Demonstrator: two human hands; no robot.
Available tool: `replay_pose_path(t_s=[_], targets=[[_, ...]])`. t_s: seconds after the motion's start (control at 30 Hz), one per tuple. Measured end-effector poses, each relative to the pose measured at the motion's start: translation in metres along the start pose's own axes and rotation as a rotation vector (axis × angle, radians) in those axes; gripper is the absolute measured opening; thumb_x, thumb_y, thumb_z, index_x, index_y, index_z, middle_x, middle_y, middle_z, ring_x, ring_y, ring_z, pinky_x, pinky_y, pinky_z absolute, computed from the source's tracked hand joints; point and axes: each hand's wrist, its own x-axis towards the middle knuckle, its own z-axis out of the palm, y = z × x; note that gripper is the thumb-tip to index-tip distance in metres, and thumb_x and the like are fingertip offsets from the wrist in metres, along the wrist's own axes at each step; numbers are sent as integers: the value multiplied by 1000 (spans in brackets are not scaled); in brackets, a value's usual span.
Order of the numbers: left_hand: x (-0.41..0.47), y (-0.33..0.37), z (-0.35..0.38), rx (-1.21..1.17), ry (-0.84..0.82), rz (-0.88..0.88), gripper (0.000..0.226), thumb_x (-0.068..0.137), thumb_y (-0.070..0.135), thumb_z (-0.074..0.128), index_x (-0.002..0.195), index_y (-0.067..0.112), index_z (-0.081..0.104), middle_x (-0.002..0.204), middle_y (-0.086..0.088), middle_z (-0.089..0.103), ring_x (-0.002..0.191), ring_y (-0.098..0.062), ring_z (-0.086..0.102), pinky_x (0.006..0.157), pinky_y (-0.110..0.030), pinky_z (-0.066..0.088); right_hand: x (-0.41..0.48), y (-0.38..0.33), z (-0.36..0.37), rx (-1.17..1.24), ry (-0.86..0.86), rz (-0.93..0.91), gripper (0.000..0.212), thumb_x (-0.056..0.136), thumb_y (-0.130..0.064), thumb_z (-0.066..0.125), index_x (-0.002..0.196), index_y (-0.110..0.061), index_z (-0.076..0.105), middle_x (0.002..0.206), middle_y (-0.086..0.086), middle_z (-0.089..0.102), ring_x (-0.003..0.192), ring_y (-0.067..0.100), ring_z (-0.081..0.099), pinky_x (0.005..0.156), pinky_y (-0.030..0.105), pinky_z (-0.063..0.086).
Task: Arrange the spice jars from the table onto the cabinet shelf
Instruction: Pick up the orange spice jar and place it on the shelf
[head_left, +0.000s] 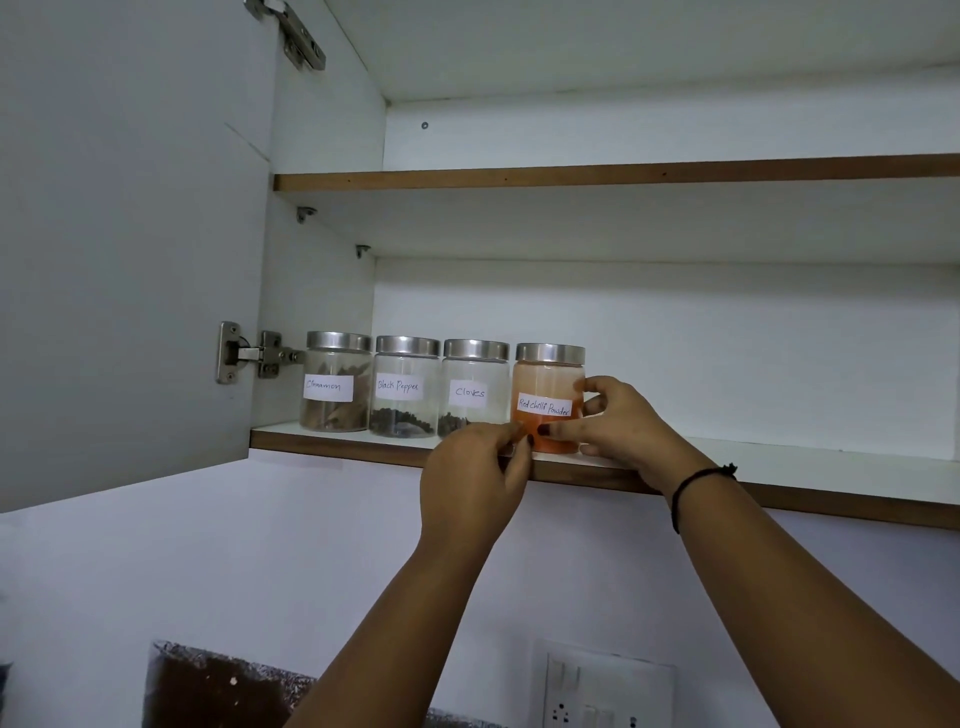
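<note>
Several glass jars with steel lids stand in a row on the lower cabinet shelf: cinnamon, black pepper, cloves and red chilli powder. The chilli jar is the rightmost and rests on the shelf beside the cloves jar. My right hand grips its right side, thumb across the front below the label. My left hand pinches the jar's lower left edge with curled fingers. It hides the base of the cloves jar.
The cabinet door hangs open at the left, on steel hinges. An upper shelf runs above with nothing visible on it. The lower shelf continues to the right of the jars. A wall socket sits below.
</note>
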Motion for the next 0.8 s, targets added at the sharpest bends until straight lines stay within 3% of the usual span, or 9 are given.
replay_pose_path(t_s=[0.17,0.43,0.5,0.6,0.7,0.8], targets=[[1,0,1,6,7,-7,26,96,36,58,114,27,75,92,9,75,80,-8,66,69,-19,50,1,2,0,-61,1,-29,80,70,-28,87,138,-17,46,105,-4,60,101,18,62,90,40,57],[0,2,0,-1,14,-17,26,96,35,58,113,27,75,92,9,75,79,-8,66,67,-18,48,-2,4,1,-229,-6,-99,80,75,-41,81,142,-18,44,121,-1,59,101,13,54,86,29,45],[1,2,0,-3,20,-9,25,95,35,58,111,28,76,90,10,76,78,-8,66,65,-18,48,-2,6,2,-268,43,-86,85,70,-48,83,141,-18,46,124,2,59,101,13,53,83,28,43],[0,3,-1,3,18,-1,25,94,33,58,109,27,77,89,9,76,79,-8,67,67,-21,50,-4,6,2,-212,188,-30,90,58,-67,80,128,-17,54,114,3,60,95,19,63,82,35,54],[-1,5,-5,6,-6,-4,24,93,30,60,108,25,77,90,9,76,80,-8,67,67,-22,51,-16,5,5,-201,394,-130,61,68,-68,73,98,-16,62,89,4,65,78,21,66,68,31,56],[-7,10,-13,-243,-36,-133,23,91,25,64,110,23,77,94,11,76,84,-1,68,73,-19,53,-56,4,19,-291,616,-472,20,88,-33,63,77,-16,60,74,0,58,69,20,58,56,27,44]])
